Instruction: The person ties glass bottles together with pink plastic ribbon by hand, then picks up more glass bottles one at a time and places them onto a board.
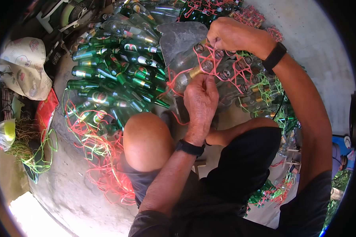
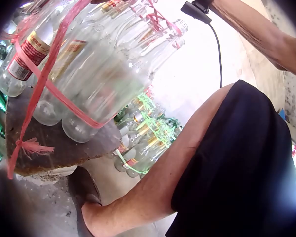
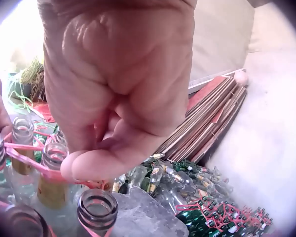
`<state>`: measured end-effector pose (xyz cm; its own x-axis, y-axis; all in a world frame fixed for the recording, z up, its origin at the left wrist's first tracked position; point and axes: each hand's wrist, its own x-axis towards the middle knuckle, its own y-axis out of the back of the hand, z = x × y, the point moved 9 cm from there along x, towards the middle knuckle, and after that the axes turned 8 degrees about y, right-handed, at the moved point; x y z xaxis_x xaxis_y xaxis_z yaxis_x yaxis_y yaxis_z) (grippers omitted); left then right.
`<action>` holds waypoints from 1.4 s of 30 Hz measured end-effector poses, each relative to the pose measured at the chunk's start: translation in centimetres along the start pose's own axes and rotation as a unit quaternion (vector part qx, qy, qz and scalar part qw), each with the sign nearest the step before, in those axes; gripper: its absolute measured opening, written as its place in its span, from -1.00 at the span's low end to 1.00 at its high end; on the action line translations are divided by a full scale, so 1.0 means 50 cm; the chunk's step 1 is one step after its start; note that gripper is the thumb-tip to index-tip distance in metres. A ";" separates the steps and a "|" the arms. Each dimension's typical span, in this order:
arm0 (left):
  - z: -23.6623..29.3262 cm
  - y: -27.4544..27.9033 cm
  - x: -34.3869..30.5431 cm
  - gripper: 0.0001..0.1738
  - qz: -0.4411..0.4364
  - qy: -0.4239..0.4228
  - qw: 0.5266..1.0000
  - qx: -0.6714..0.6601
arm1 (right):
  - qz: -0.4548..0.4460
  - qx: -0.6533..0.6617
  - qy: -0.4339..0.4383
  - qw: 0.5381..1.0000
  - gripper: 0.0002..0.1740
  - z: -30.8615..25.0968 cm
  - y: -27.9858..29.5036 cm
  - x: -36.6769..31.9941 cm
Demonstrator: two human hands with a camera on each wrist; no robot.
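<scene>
Clear glass bottles [image 2: 103,74] stand together on a dark stone slab [image 2: 64,143], pink twine [image 2: 54,89] wrapped around their bodies. In the head view the same twine [image 1: 219,69] zigzags between the bottle necks. My left hand [image 1: 201,98] pinches the twine with thumb and index finger beside a gold-labelled neck. Curled at the far side of the necks, my right hand [image 1: 227,34] grips the twine; in the right wrist view its fingertips press together beside an open bottle mouth [image 3: 97,203]. A loose twine end hangs left of the bottles.
Many green bottles [image 1: 103,71] lie piled at the left. Tangled red twine [image 1: 110,173] spreads on the floor beside my knee. Bundles tied with green twine [image 1: 265,91] stand at the right. Stacked boards [image 3: 212,113] lean by the wall.
</scene>
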<state>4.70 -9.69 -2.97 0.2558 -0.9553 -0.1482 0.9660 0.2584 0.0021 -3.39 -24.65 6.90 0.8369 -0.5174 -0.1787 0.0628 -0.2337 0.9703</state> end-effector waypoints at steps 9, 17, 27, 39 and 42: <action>-0.003 0.001 -0.002 -0.77 0.000 -0.003 1.000 -0.001 | -0.022 0.013 0.054 0.998 -0.92 -0.004 -0.004 0.021; -0.018 -0.001 -0.004 -0.77 -0.013 0.020 1.000 0.010 | -0.166 0.055 -0.086 0.981 -0.86 -0.036 0.001 0.016; -0.033 0.017 -0.014 -0.81 -0.028 -0.007 1.000 -0.007 | -0.182 0.040 -0.134 0.973 -0.67 -0.048 0.005 0.008; -0.040 0.030 -0.011 -0.78 -0.054 0.048 0.997 -0.040 | 0.045 -0.075 0.006 0.996 -0.94 -0.021 -0.014 -0.026; -0.042 0.032 -0.009 -0.77 -0.060 0.054 0.996 -0.028 | 0.189 -0.089 -0.041 0.977 -0.95 -0.117 0.060 -0.087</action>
<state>6.05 -8.55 -4.99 0.1307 -0.9596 -0.2493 0.9851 0.1540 -0.0761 -3.64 -18.30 11.52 0.7724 -0.6053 0.1923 -0.1425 0.1299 0.9812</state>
